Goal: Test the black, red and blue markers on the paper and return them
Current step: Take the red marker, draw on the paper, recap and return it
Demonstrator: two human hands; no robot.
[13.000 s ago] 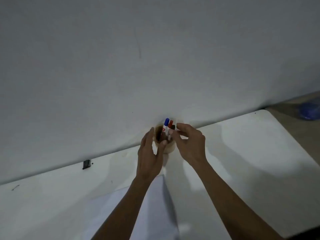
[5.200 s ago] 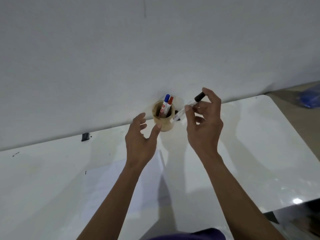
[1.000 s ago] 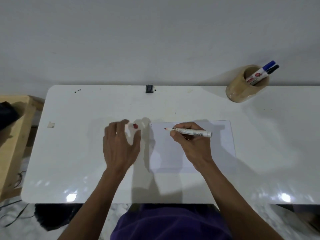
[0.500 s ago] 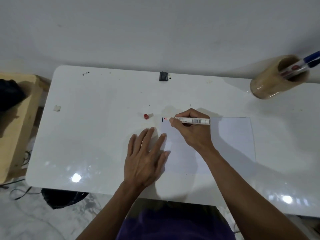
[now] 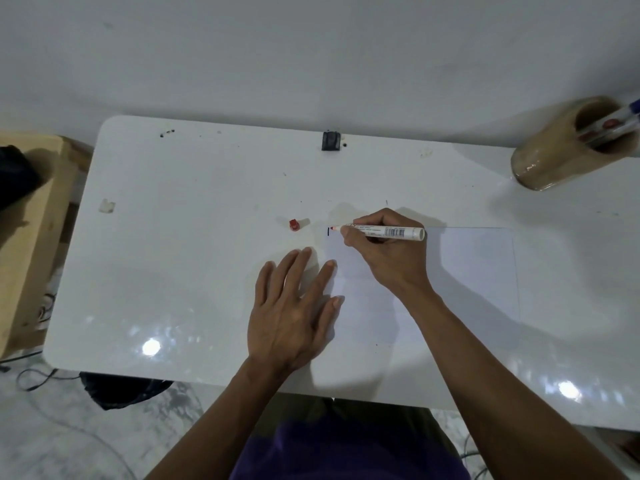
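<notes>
A single head-worn camera is looking steeply down from above the person's seat, facing forward toward the wall behind the bench. It is sitting close enough that the forearms are filling the lower frame, and wide enough that it is taking in the bench's left edge and front edge. The right side is running out of frame, cutting off the wooden holder.
</notes>
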